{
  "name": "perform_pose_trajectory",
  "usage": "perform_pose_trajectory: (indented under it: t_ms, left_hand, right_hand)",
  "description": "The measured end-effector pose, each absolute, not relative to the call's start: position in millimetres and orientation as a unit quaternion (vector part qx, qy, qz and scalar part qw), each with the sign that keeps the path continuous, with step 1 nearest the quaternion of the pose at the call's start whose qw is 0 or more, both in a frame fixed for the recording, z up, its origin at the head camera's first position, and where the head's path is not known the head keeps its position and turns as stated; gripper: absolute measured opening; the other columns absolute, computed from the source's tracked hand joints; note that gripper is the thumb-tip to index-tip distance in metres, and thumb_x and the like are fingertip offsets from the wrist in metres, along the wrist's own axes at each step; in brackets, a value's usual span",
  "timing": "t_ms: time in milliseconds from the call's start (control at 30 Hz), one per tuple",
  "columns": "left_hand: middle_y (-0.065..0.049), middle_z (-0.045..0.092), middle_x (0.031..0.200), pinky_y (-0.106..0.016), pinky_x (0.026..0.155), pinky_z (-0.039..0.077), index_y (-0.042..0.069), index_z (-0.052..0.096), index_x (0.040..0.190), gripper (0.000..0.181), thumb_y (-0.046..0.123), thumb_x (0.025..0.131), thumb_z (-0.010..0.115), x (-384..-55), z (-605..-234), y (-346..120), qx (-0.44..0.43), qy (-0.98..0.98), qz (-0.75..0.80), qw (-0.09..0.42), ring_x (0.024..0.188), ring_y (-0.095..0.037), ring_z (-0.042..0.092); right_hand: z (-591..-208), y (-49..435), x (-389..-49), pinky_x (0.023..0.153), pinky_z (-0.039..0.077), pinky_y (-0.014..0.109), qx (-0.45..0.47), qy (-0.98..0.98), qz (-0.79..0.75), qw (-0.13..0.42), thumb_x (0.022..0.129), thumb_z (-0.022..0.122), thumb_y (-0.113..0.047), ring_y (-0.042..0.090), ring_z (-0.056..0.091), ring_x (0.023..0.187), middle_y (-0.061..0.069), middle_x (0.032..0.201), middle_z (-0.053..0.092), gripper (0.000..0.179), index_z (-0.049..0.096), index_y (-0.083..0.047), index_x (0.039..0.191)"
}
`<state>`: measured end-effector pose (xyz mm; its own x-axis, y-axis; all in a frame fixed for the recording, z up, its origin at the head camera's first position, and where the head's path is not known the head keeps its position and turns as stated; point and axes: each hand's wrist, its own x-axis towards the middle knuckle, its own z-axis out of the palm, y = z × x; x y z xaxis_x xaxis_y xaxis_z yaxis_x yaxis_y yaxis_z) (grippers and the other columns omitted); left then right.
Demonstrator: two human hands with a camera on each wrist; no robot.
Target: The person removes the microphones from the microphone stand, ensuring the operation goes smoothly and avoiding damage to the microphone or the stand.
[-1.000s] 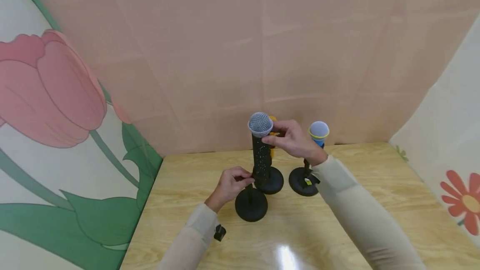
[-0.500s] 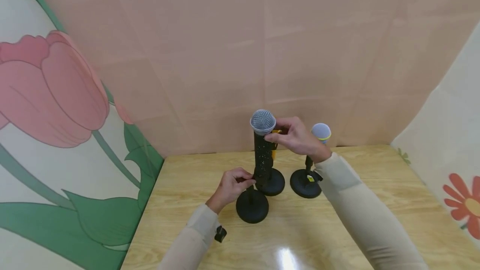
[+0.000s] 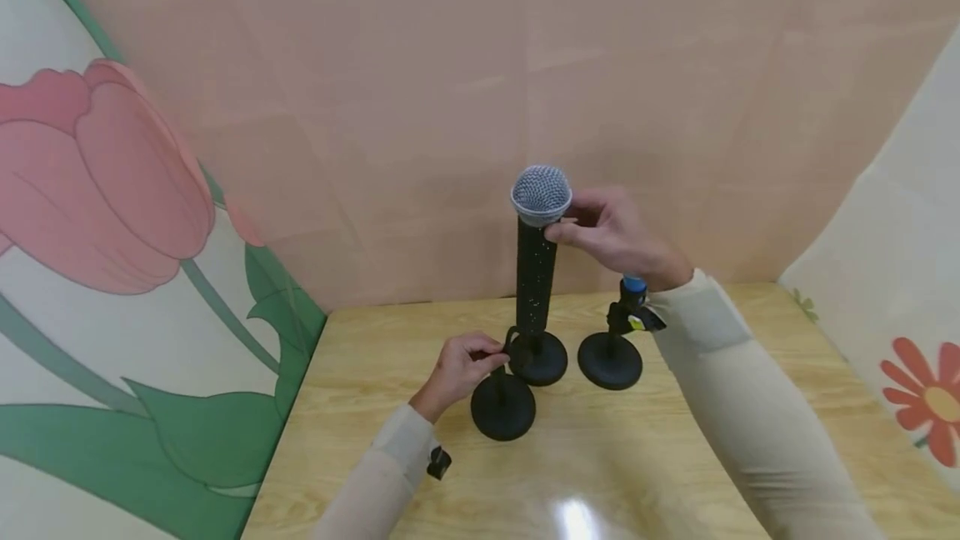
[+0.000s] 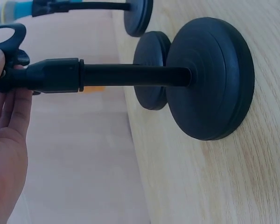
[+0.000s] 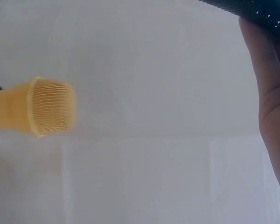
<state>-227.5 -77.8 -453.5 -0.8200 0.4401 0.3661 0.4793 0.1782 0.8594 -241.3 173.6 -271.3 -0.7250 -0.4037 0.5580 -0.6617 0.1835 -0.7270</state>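
Observation:
My right hand (image 3: 618,232) pinches a black speckled microphone (image 3: 536,277) just below its silver mesh head. The microphone stands upright in the air, above and behind the front stand. With thumb and fingers my left hand (image 3: 461,369) grips the clip at the top of that black microphone stand (image 3: 503,408). In the left wrist view the stand's clip (image 4: 11,51) shows as an open ring with nothing in it, and its round base (image 4: 212,79) rests on the table. A yellow microphone (image 5: 37,107) appears in the right wrist view; the raised microphone hides it from the head.
Behind the front stand is a second round black base (image 3: 551,361). To the right stands a third stand (image 3: 610,361) with a blue microphone (image 3: 634,282), partly covered by the right wrist. The wooden table (image 3: 375,423) meets a pink backdrop (image 3: 420,148) at the back.
My right hand has lifted the black microphone up and slightly right, out of the front stand's clip. The left hand has stayed on the stand.

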Motion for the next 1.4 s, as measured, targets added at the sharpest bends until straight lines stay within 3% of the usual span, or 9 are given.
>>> perform_pose_trajectory:
  t_ms: [67,200,300,433,633,833,1033,1400]
  left_hand:
    - [-0.022,0.071,0.091,-0.020,0.065,0.055,-0.011,0.075,0.097,0.013,-0.008,0.084,0.074,-227.6,-451.8,-79.9,-0.299,-0.771,-0.563,0.012,0.076,-0.026,0.067]
    - [-0.023,0.070,0.097,-0.024,0.073,0.058,-0.013,0.073,0.102,0.018,-0.008,0.085,0.073,-229.7,-453.2,-83.5,-0.308,-0.775,-0.551,-0.006,0.086,-0.032,0.070]
    - [-0.023,0.069,0.102,-0.026,0.078,0.058,-0.013,0.072,0.106,0.020,-0.010,0.086,0.072,-235.0,-464.2,-85.9,-0.303,-0.781,-0.546,-0.018,0.093,-0.035,0.069]
    - [-0.019,0.068,0.104,-0.028,0.080,0.058,-0.010,0.073,0.106,0.021,-0.007,0.085,0.074,-242.3,-480.8,-88.1,-0.282,-0.787,-0.549,-0.020,0.098,-0.033,0.067]
    - [-0.012,0.068,0.103,-0.026,0.079,0.058,-0.002,0.076,0.106,0.021,0.001,0.086,0.077,-243.2,-484.9,-91.5,-0.276,-0.790,-0.547,-0.010,0.095,-0.026,0.068]
    - [-0.011,0.069,0.102,-0.027,0.078,0.058,-0.001,0.077,0.105,0.020,0.000,0.085,0.077,-246.2,-482.5,-94.9,-0.280,-0.802,-0.528,0.015,0.093,-0.027,0.069]
    - [-0.018,0.068,0.102,-0.030,0.078,0.059,-0.007,0.075,0.105,0.021,-0.007,0.084,0.075,-250.2,-478.4,-97.9,-0.285,-0.802,-0.524,0.032,0.093,-0.033,0.069]
    - [-0.012,0.070,0.101,-0.028,0.077,0.058,-0.002,0.077,0.103,0.018,-0.003,0.084,0.076,-267.5,-483.6,-104.3,-0.266,-0.808,-0.524,0.056,0.093,-0.027,0.069]
  right_hand:
    - [-271.9,173.3,-243.1,0.081,0.055,0.021,0.358,-0.766,0.522,0.115,0.089,0.068,0.009,0.008,0.067,0.096,0.023,0.114,0.069,0.030,0.066,0.012,0.119]
    - [-279.1,173.6,-245.4,0.086,0.054,0.023,0.363,-0.754,0.538,0.101,0.087,0.066,0.015,0.008,0.066,0.103,0.019,0.115,0.069,0.031,0.064,0.015,0.118]
    - [-283.1,173.8,-245.8,0.086,0.054,0.023,0.359,-0.748,0.549,0.099,0.087,0.067,0.015,0.007,0.066,0.106,0.017,0.116,0.068,0.032,0.063,0.016,0.119]
    - [-286.2,173.8,-244.4,0.085,0.055,0.022,0.346,-0.759,0.543,0.097,0.084,0.069,0.015,0.005,0.066,0.105,0.026,0.116,0.067,0.035,0.064,0.015,0.119]
    - [-293.1,173.4,-240.4,0.085,0.055,0.024,0.326,-0.783,0.525,0.079,0.084,0.073,0.011,0.007,0.067,0.103,0.026,0.115,0.068,0.037,0.065,0.012,0.120]
    - [-299.7,174.4,-238.1,0.083,0.056,0.024,0.329,-0.781,0.524,0.085,0.082,0.075,0.011,0.006,0.068,0.101,0.026,0.113,0.069,0.036,0.066,0.012,0.118]
    - [-308.5,176.4,-237.9,0.082,0.056,0.024,0.332,-0.775,0.532,0.078,0.083,0.075,0.010,0.003,0.067,0.100,0.027,0.112,0.069,0.034,0.066,0.013,0.115]
    - [-327.1,174.0,-239.0,0.080,0.057,0.027,0.302,-0.789,0.533,0.057,0.082,0.079,0.002,0.016,0.070,0.099,0.020,0.110,0.072,0.035,0.069,0.007,0.116]
